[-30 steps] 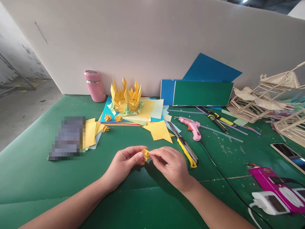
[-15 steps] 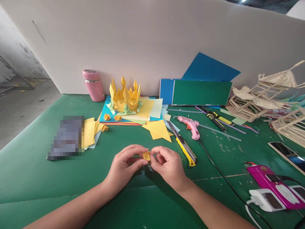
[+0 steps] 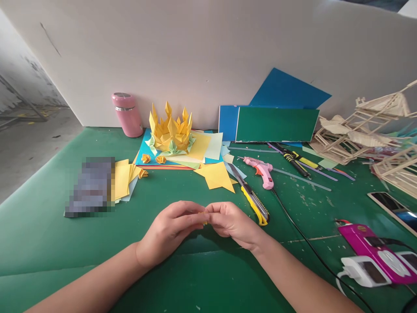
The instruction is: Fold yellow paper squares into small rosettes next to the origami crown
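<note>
Fingertip to fingertip, my left hand (image 3: 174, 228) and my right hand (image 3: 230, 221) pinch a small folded yellow paper piece (image 3: 205, 222) over the green table. Most of that piece is hidden behind the fingers; only a sliver of yellow shows. Beyond the hands stands a yellow origami crown (image 3: 171, 130) with pale green folded parts round its base. Small folded yellow paper pieces (image 3: 160, 159) lie in front of it. A loose sheet of yellow paper (image 3: 215, 175) rests flat between the crown and my hands.
Close right of my hands lies a yellow utility knife (image 3: 252, 200), with a corded pink glue gun (image 3: 262, 169) beyond it. A magenta power strip (image 3: 365, 248) and phone (image 3: 392, 208) sit at right. A stack of yellow paper (image 3: 122, 180) and a pink thermos (image 3: 127, 115) stand left.
Both hands have closed in round the yellow paper piece, which was plainly visible before. My left hand has turned so its back and fingers cover the piece. The view has shifted slightly.
</note>
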Action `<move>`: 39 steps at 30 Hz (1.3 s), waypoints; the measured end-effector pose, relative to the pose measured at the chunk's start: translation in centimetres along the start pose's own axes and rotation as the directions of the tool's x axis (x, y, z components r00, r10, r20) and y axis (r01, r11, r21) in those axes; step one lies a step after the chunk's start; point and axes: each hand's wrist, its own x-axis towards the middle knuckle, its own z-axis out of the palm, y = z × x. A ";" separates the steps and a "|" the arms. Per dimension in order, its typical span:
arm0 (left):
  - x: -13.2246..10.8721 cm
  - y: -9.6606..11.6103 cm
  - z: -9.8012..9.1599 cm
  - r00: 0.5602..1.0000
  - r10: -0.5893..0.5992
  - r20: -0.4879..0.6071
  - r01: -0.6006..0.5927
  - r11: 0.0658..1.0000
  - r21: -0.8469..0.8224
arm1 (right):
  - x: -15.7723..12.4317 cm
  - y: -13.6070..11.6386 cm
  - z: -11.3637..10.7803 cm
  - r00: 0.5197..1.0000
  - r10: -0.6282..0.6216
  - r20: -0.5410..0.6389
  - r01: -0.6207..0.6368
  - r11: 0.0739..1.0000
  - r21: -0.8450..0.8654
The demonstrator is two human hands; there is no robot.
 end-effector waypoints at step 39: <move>1.2 0.5 0.5 0.609 -0.747 0.266 0.645 0.272 -0.714 | -0.1 1.9 1.2 0.528 -0.849 -0.019 0.476 0.314 -0.821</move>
